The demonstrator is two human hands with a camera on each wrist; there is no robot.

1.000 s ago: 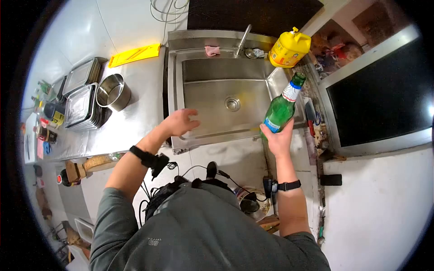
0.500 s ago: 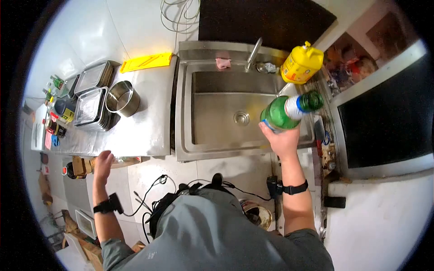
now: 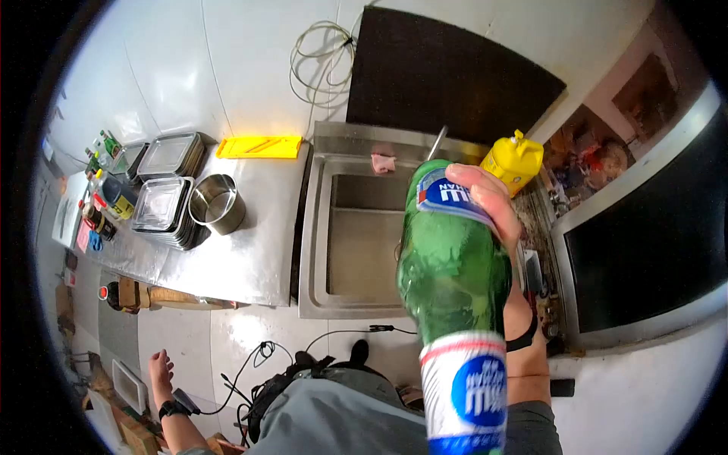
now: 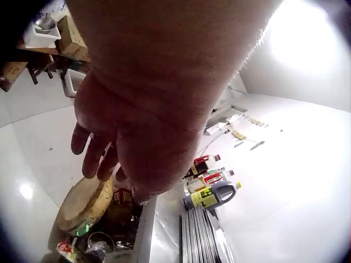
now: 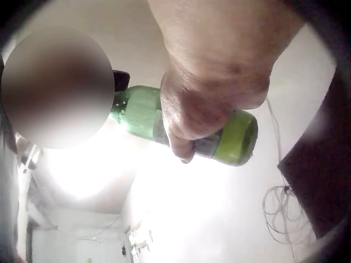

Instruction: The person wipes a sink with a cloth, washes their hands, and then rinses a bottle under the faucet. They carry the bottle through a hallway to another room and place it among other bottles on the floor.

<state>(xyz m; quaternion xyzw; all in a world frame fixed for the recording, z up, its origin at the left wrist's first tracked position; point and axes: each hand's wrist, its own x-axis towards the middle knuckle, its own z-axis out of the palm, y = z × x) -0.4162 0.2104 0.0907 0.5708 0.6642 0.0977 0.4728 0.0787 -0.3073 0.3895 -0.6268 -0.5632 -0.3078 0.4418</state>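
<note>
My right hand [image 3: 491, 199] grips a green glass bottle [image 3: 455, 262] around its lower body, close up before the head camera. The bottle is tilted, its base up and away, its white-and-blue labelled neck toward me. In the right wrist view the fingers of the right hand [image 5: 205, 104] wrap the bottle [image 5: 143, 112], and a blurred round patch covers the area beyond the neck. Low at my left side hangs the left hand [image 3: 161, 373], holding nothing. Its fingers look loosely bent in the left wrist view, where the left hand [image 4: 142, 126] passes above a round wooden block [image 4: 85, 205].
Behind the bottle is a steel sink [image 3: 315, 265], with a pink cloth [image 3: 383, 162] and a yellow jug [image 3: 516, 161] at its back. On the left counter [image 3: 262, 250] stand a steel pot [image 3: 217, 205], stacked trays [image 3: 161, 205] and several bottles. A cable [image 3: 265, 350] lies across the floor.
The right hand has raised the bottle from over the sink toward the head camera and tipped its neck toward me. The left hand has moved from the sink's front down to my left side.
</note>
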